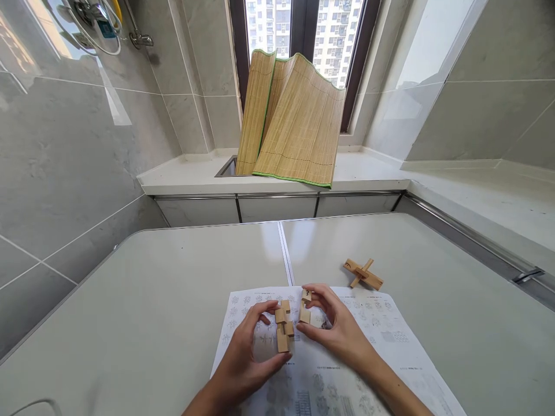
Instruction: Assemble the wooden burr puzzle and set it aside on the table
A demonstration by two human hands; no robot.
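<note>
Evidently the left hand pinches the notched wooden cluster by its far and near ends, perhaps leaving its side free; the right hand clamps a marked piece just beside it, above the printed sheet. Crossed pieces rest by the sheet's far edge; tabletop stretches left.

Printed paper sheet: white w/ blk & grey diagrams. Notched wooden block cluster over sheet: lt tan. Small wooden block, also over sheet: same tan, blk mark. Crossed wooden pieces past sheet: med. brown, blk mark. Flat worktop under sheet: pale grey. Slatted bamboo mat beyond sheet: straw-yellow, grn edging.
</note>
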